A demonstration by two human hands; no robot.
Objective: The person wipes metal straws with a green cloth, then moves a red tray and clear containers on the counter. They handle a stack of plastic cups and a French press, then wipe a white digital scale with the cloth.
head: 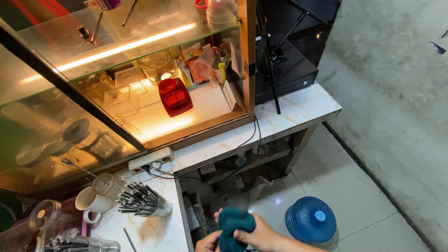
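Note:
At the bottom middle of the head view both my hands grip a dark teal cloth (233, 223). My right hand (261, 234) covers its right side with the fingers curled over the top. My left hand (208, 242) holds its lower left edge, and only part of that hand shows. The cloth is bunched up between them, above the floor and beside the edge of the white marble counter (154, 233).
On the counter stand a steel holder full of cutlery (142, 200), a white mug (91, 204), glass jars (44, 214) and a power strip (151, 160). A lit glass display cabinet (154, 79) stands behind. A black cash drawer (289, 70) sits right; a blue water jug (311, 218) stands on the tiled floor.

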